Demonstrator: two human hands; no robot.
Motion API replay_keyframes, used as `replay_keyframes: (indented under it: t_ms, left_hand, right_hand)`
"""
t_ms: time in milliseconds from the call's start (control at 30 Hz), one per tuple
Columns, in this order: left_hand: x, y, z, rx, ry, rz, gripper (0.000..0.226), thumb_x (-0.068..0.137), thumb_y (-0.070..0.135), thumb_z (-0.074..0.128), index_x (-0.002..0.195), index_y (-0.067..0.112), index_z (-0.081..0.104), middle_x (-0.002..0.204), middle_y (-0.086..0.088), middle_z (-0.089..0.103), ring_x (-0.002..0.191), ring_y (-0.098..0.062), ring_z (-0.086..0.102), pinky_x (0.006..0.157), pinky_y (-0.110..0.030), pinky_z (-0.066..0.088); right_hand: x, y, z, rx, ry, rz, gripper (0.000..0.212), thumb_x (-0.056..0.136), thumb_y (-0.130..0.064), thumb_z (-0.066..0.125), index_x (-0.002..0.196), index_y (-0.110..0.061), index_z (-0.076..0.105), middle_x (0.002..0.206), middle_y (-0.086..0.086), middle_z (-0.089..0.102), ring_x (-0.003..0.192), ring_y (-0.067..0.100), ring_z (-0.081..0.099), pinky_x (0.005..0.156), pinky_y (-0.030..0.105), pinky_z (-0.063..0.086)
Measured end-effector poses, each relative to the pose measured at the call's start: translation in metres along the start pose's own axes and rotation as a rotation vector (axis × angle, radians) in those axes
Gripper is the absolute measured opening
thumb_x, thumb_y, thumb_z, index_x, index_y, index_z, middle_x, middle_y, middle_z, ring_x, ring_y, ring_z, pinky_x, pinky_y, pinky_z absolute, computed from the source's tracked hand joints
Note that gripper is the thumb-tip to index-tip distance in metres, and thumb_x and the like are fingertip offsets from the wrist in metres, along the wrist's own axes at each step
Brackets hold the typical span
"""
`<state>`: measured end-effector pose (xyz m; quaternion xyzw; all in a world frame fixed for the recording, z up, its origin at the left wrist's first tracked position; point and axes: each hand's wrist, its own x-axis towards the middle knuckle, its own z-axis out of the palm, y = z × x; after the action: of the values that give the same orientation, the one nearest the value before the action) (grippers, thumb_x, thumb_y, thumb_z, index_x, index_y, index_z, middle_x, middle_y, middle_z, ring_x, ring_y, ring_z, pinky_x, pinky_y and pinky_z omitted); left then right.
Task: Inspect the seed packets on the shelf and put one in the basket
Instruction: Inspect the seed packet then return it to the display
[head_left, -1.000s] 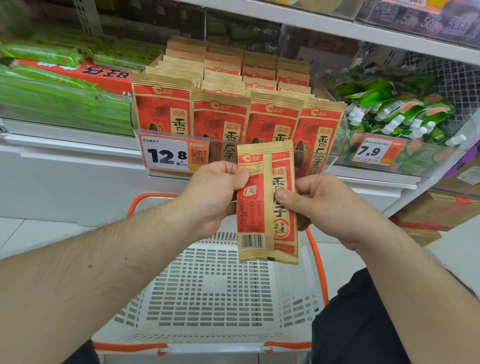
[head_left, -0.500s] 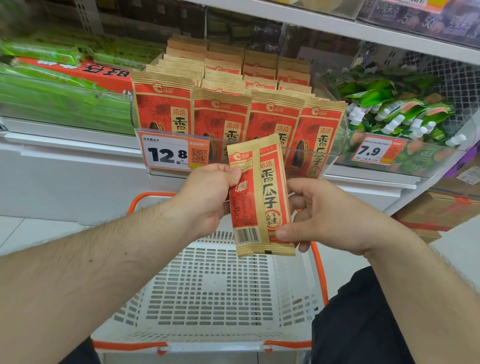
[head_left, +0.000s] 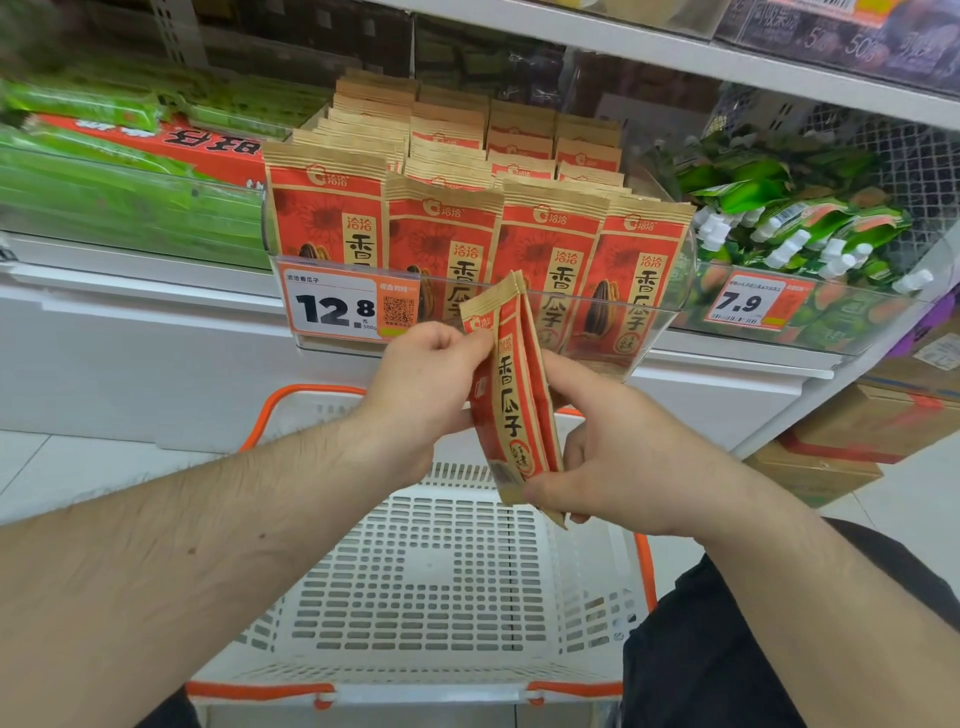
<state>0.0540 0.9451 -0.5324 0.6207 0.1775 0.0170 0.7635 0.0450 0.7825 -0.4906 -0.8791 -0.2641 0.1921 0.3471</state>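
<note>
Red-and-tan paper seed packet has been turned edge-on above white slotted plastic basket | pinched by left hand and right hand | inspection judged underway, drop pending

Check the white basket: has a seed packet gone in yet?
Not yet. The basket shows only bare slotted floor; the packet is held above it.

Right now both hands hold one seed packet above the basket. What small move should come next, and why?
Probably lower the seed packet straight down. The left hand pinches its top and the right hand pinches its bottom edge, it is turned nearly edge-on, and the white basket lies open directly beneath, with nothing visible inside.
</note>
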Motion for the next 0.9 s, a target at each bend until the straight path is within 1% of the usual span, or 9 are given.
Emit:
replay_keyframes:
  t_ms: [133, 233, 333, 400, 467, 533, 667, 767, 900]
  left_hand:
    - [-0.008, 0.009, 0.001, -0.032, -0.133, 0.021, 0.03, 0.09, 0.038, 0.068, 0.104, 0.014, 0.059, 0.091, -0.007, 0.067, 0.081, -0.02, 0.066, 0.081, -0.042, 0.06]
    - [-0.011, 0.012, -0.001, -0.014, -0.205, 0.033, 0.032, 0.085, 0.037, 0.074, 0.096, 0.014, 0.054, 0.093, -0.011, 0.065, 0.086, -0.023, 0.066, 0.089, -0.048, 0.057]
    - [-0.012, 0.012, -0.001, 0.009, -0.248, 0.044, 0.038, 0.077, 0.03, 0.082, 0.079, 0.018, 0.046, 0.088, -0.015, 0.059, 0.087, -0.031, 0.064, 0.087, -0.049, 0.055]
    - [-0.012, 0.01, -0.002, 0.007, -0.268, 0.044, 0.034, 0.082, 0.021, 0.078, 0.073, 0.018, 0.046, 0.084, -0.015, 0.057, 0.088, -0.033, 0.064, 0.081, -0.046, 0.055]
    - [-0.012, 0.009, -0.002, 0.013, -0.301, 0.042, 0.029, 0.085, 0.017, 0.073, 0.071, 0.017, 0.047, 0.083, -0.014, 0.056, 0.082, -0.027, 0.061, 0.075, -0.04, 0.053]
    - [-0.012, 0.008, -0.001, 0.019, -0.351, 0.025, 0.026, 0.088, 0.015, 0.069, 0.071, 0.018, 0.05, 0.083, -0.011, 0.059, 0.081, -0.023, 0.06, 0.076, -0.04, 0.053]
    - [-0.01, 0.009, -0.003, 0.025, -0.403, 0.006, 0.011, 0.092, 0.012, 0.063, 0.084, 0.014, 0.056, 0.086, -0.01, 0.064, 0.084, -0.023, 0.061, 0.084, -0.045, 0.053]
    - [-0.009, 0.008, -0.003, 0.008, -0.407, -0.015, 0.006, 0.091, 0.009, 0.062, 0.088, 0.012, 0.058, 0.074, -0.004, 0.066, 0.076, -0.02, 0.063, 0.085, -0.045, 0.052]
    - [-0.008, 0.005, -0.003, -0.009, -0.408, -0.042, 0.005, 0.091, 0.008, 0.061, 0.096, 0.009, 0.061, 0.073, -0.005, 0.067, 0.074, -0.02, 0.063, 0.083, -0.045, 0.052]
  right_hand:
    - [-0.001, -0.001, 0.0, -0.069, -0.007, 0.001, 0.094, 0.077, -0.01, 0.082, 0.143, -0.054, 0.033, 0.118, -0.014, 0.061, 0.059, 0.005, 0.067, 0.053, 0.026, 0.057]
    - [-0.002, -0.003, -0.001, -0.1, -0.007, -0.011, 0.096, 0.077, -0.012, 0.082, 0.145, -0.055, 0.03, 0.121, -0.018, 0.059, 0.064, -0.011, 0.062, 0.053, 0.02, 0.055]
    - [-0.001, -0.001, -0.002, -0.124, -0.021, -0.008, 0.088, 0.079, -0.021, 0.083, 0.145, -0.051, 0.033, 0.121, -0.023, 0.057, 0.065, -0.009, 0.064, 0.06, 0.018, 0.053]
    - [0.002, 0.002, -0.004, -0.088, 0.0, -0.014, 0.054, 0.085, -0.032, 0.076, 0.131, -0.046, 0.051, 0.112, -0.021, 0.065, 0.066, -0.006, 0.066, 0.065, 0.021, 0.054]
    - [0.003, 0.001, -0.006, 0.049, 0.094, 0.019, 0.017, 0.092, -0.047, 0.058, 0.104, -0.038, 0.067, 0.089, -0.007, 0.074, 0.06, 0.009, 0.07, 0.06, 0.029, 0.058]
    - [0.005, 0.003, -0.007, 0.101, 0.198, 0.049, 0.045, 0.085, -0.06, 0.044, 0.091, -0.026, 0.074, 0.074, 0.001, 0.074, 0.057, 0.012, 0.07, 0.058, 0.032, 0.059]
    - [0.008, 0.004, -0.005, 0.084, 0.29, 0.032, 0.036, 0.098, -0.042, 0.051, 0.076, -0.02, 0.07, 0.061, -0.004, 0.068, 0.051, 0.006, 0.066, 0.053, 0.024, 0.053]
    - [0.01, 0.008, -0.004, 0.094, 0.288, 0.057, 0.036, 0.102, -0.025, 0.051, 0.072, -0.008, 0.064, 0.061, 0.002, 0.067, 0.052, 0.011, 0.067, 0.053, 0.026, 0.054]
    - [0.011, 0.006, -0.004, 0.069, 0.27, 0.089, 0.035, 0.101, -0.021, 0.052, 0.071, -0.009, 0.063, 0.065, 0.006, 0.07, 0.056, 0.014, 0.069, 0.06, 0.036, 0.06]
